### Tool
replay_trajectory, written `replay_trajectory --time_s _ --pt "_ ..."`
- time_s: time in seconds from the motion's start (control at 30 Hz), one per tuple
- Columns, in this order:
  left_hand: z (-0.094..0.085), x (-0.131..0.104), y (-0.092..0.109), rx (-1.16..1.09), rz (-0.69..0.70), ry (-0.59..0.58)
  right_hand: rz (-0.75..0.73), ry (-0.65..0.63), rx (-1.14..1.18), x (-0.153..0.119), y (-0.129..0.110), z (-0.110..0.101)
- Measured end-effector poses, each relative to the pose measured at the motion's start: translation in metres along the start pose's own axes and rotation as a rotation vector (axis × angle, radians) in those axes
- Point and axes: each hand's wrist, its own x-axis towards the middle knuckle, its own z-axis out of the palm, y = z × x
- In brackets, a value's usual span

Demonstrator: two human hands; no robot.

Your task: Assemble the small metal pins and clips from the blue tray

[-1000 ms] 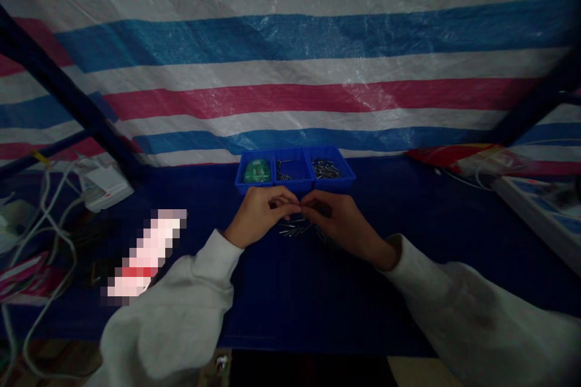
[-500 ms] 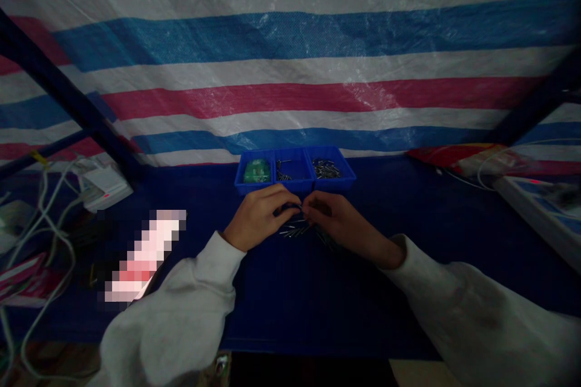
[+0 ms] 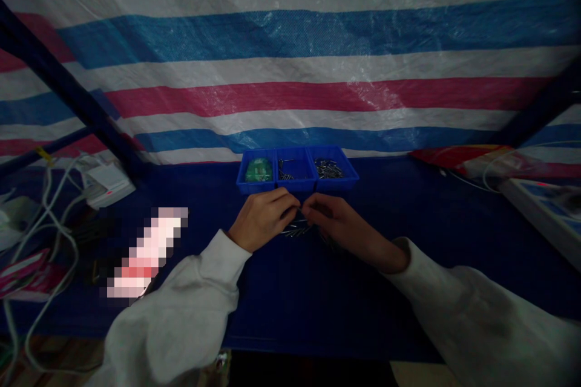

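While both hands meet low over the table, their fingertips come close together, nearly touching: the left hand [image 3: 265, 216] curls its thumb toward its forefinger, and the right hand [image 3: 340, 224] mirrors it. Whether either pinches a part I cannot tell; the gap between them is too small and dark. Fine work like this should go best with the wrists steady and only thumbs and forefingers moving, a light grip sparing the small parts a slip.

Just beneath the fingers, some thin metal pieces [image 3: 297, 231] lie loosely on the dark blue table [image 3: 313, 302], partly hidden by the right hand. Staying low over them seems wise, since a dropped part would then not roll far.

Just beyond the hands stands a blue tray [image 3: 295, 186] with three compartments: a green bundle [image 3: 258, 170] on the left, a few metal parts [image 3: 285, 170] in the middle, a fuller heap of metal parts [image 3: 328, 168] on the right. Well apart to the left are white cables [image 3: 57, 224]; to the far right, a red packet [image 3: 454, 158]. Behind hangs a striped sheet [image 3: 290, 97]. With light this dim, a tilt toward the brighter side would probably help.
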Motion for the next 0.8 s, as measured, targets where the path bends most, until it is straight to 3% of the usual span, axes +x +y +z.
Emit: replay_trajectory --time_s 0.23,0.43,0.8 --pt "0.0025 0.0007 -0.0009 -0.141 -0.082 0.092 -0.03 0.162 0.105 0.003 0.0003 -0.002" --pt "0.0014 0.0035 0.0036 -0.335 -0.222 0.087 -0.051 0.162 0.105 0.004 0.004 -0.004" --pt "0.0033 0.004 0.0043 -0.339 -0.248 0.098 -0.035 0.154 0.144 0.0036 0.0047 -0.0032"
